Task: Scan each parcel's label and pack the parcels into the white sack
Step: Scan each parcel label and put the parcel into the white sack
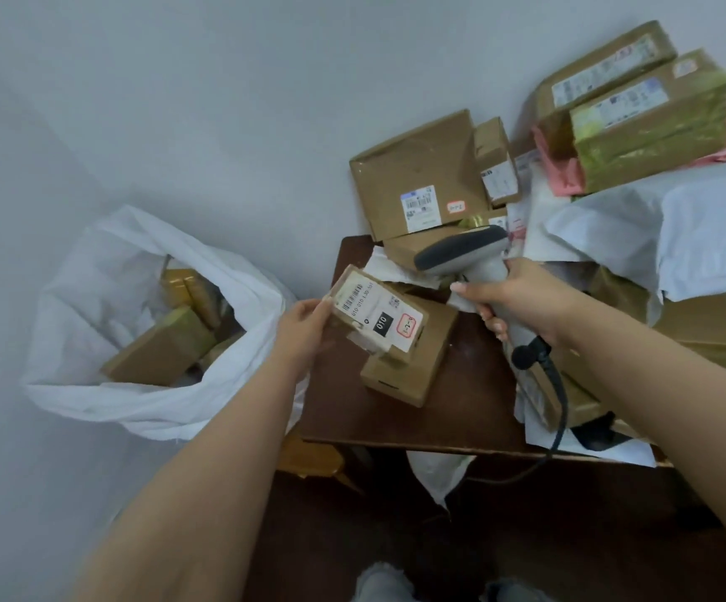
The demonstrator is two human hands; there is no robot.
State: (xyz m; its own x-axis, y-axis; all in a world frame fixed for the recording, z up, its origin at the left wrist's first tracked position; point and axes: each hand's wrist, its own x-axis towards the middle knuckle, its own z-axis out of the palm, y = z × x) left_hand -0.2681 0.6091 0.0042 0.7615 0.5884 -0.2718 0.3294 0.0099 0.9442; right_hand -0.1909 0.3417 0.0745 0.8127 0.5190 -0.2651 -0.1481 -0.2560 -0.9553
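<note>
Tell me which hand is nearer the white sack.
Left. The left hand, holding a small labelled parcel, is right beside the white sack; the right hand grips the scanner farther off, over the table.

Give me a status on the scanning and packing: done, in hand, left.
Done: several parcels already lie in the sack. In hand: the left hand holds a small box, label up, while the right hand aims the scanner toward it. Left: a pile of boxes and mailers waits on the table.
</note>
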